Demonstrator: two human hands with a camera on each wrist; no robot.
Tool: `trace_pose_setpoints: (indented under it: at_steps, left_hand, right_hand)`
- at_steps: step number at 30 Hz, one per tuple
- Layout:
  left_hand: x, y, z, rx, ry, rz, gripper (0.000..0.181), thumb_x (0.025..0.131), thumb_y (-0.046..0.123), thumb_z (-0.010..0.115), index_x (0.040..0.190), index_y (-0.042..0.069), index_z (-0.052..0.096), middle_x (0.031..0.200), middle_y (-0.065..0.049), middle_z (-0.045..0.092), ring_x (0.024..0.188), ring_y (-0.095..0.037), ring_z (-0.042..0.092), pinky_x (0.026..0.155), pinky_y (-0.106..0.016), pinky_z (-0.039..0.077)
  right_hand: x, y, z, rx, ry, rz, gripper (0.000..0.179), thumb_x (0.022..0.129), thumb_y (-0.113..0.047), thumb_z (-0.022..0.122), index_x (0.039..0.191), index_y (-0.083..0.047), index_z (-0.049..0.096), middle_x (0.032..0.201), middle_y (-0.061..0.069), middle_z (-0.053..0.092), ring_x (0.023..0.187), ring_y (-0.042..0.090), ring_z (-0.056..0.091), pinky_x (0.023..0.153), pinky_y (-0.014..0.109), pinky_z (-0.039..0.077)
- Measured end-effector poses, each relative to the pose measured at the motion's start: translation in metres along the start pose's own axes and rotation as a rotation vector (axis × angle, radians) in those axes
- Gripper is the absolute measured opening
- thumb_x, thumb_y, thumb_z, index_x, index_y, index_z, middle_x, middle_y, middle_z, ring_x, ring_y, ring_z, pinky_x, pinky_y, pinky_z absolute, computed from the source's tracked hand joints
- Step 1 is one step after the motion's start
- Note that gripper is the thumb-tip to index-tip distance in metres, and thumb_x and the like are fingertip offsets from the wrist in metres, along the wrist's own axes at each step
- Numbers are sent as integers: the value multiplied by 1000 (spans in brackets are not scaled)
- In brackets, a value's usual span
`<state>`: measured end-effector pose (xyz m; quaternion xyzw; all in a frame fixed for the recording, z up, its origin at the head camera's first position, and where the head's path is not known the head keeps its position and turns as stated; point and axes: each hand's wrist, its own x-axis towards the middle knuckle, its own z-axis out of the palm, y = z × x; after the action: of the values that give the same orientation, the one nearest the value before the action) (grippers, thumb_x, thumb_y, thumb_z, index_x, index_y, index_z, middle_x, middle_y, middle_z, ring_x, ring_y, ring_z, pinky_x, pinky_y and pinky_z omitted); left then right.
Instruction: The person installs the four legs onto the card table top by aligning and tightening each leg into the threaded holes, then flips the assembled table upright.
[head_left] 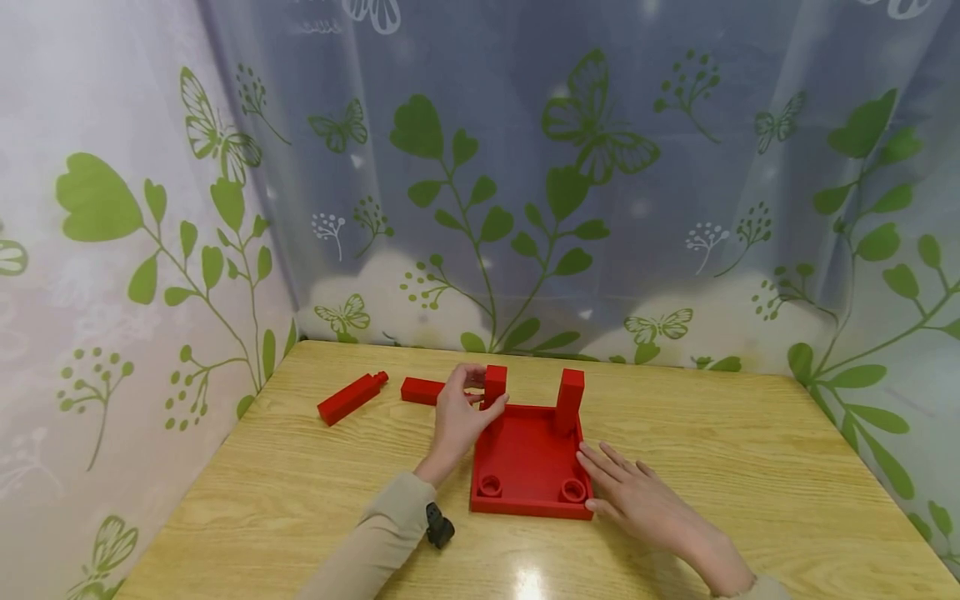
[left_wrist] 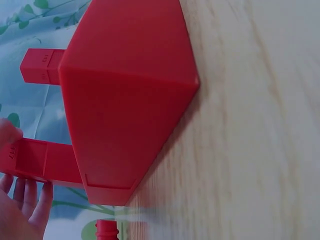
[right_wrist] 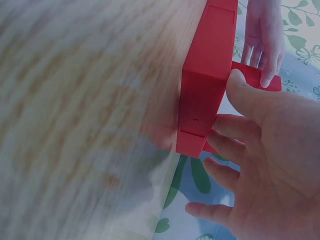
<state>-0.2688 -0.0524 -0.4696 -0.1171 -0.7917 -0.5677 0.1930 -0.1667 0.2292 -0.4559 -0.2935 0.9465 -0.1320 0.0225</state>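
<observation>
Standing at the far left corner of a red tray (head_left: 528, 454), a red post (head_left: 495, 383) is pinched between the thumb and fingers of the left hand (head_left: 461, 417). The tray is set flat on the wood-grained tabletop (head_left: 712, 433), and its floor is bordered by a low raised rim. At its far right corner a second post (head_left: 570, 400) is held upright by the tray alone. The two near corners are fitted with round hollow sockets, a left socket (head_left: 490, 492) and a right socket (head_left: 573, 498).

The right side of the tray is touched by the right hand (head_left: 637, 500), whose fingers are spread apart and nearly straight, with nothing gripped; its thumb is laid against the wall by the near right corner.

To the left of the tray, two more posts are seen lying on their sides. The farther one (head_left: 351, 400) is tipped with a narrow ridged knob; the nearer one (head_left: 422, 391) is partly hidden behind the left hand. A small black device (head_left: 439, 527) is worn at the left wrist, beside a beige sleeve (head_left: 382, 525). Behind, the tabletop is bordered by a curtain (head_left: 645, 208) printed with green leaves and butterflies.
</observation>
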Motion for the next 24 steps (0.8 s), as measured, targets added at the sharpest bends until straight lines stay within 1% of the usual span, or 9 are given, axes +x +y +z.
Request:
trace_pose_setpoints:
  at_steps: [6, 11, 19, 24]
  left_hand:
    - [0, 1, 0, 22, 10, 2, 44, 82, 13, 85, 118, 10, 60, 116, -6, 66, 102, -22, 65, 86, -37, 60]
    - [0, 1, 0, 24, 8, 6, 45, 82, 13, 85, 119, 10, 60, 116, -6, 67, 103, -23, 66, 86, -39, 60]
    - [2, -1, -3, 20, -22, 18, 48, 83, 13, 85, 122, 8, 59, 120, -8, 65, 106, -25, 65, 88, -39, 60]
    - [2, -4, -7, 16, -53, 33, 49, 83, 13, 85, 125, 8, 59, 119, -10, 66, 109, -29, 65, 91, -43, 58]
  right_hand:
    - [1, 0, 0, -2, 8, -11, 64, 103, -42, 54, 154, -5, 42, 160, 14, 38, 146, 43, 33, 104, 75, 34]
    - [0, 0, 0, 13, -10, 5, 64, 104, -43, 53, 155, -6, 41, 162, 12, 36, 148, 42, 31, 105, 75, 32]
    - [1, -1, -2, 17, -11, 0, 65, 104, -44, 53, 155, -6, 41, 161, 13, 37, 147, 43, 32, 104, 75, 33]
    - [1, -1, -2, 12, -10, 1, 64, 104, -43, 53, 155, -6, 41, 161, 13, 37, 147, 42, 32, 104, 75, 33]
